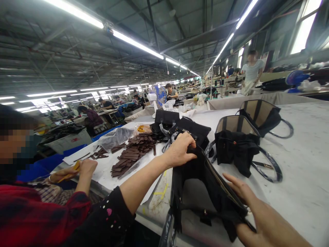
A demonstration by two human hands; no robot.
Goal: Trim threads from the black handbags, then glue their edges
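Observation:
A black handbag [199, 193] stands with its mouth towards me at the near edge of the table. Its plastic-wrapped handle [167, 228] hangs at the lower left. My left hand [181, 149] pinches the bag's far upper rim between thumb and fingers. On the right side, my right hand [257, 209] holds the side wall, its thumb at the lower edge and its fingers along the outside. Just beyond my left hand lies another black bag [194, 128] with a metal clasp. Two bags with beige linings, one nearer [236, 144] and one farther [260, 118], sit to the right.
Dark brown strips [133, 154] lie heaped on the white table [303, 164], left of my arm. Clear plastic [115, 137] is behind them. At my left, a co-worker in a red plaid sleeve [74, 209] holds a yellow piece [69, 173]. A blue fan [160, 95] stands beyond.

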